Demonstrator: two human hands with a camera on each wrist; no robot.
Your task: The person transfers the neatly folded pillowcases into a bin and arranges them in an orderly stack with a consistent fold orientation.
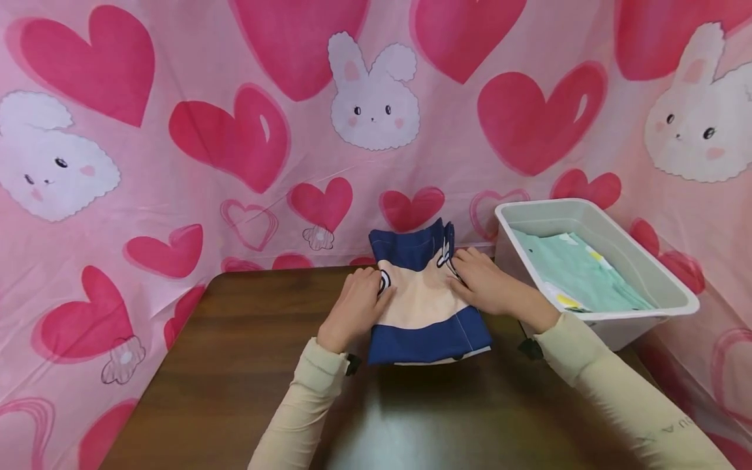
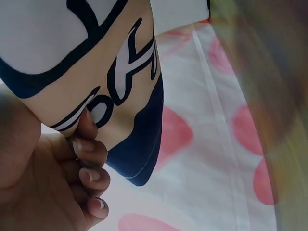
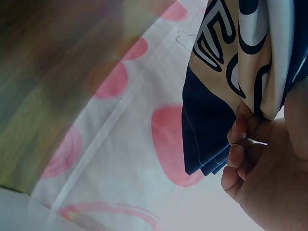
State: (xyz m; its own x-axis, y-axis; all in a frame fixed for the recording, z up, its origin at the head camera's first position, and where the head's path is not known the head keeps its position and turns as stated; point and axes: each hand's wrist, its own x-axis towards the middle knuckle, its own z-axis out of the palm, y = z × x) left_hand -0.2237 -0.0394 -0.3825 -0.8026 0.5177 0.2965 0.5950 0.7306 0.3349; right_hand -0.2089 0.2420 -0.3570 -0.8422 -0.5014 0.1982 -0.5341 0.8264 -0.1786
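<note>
Between both hands is a folded cloth with navy bands at its ends and a beige middle; what kind of article it is cannot be told. My left hand pinches its left edge. On the opposite edge, my right hand grips the gathered layers. Dark-outlined white lettering shows on the beige part of the cloth in the left wrist view, above the curled fingers. The right wrist view shows several stacked layers of the cloth ending in navy corners. The cloth appears raised over the table.
A brown wooden table lies beneath the hands. To the right stands a light grey plastic bin holding folded mint-green fabric with yellow and white patches. A pink curtain printed with hearts and bunnies hangs behind and along the sides.
</note>
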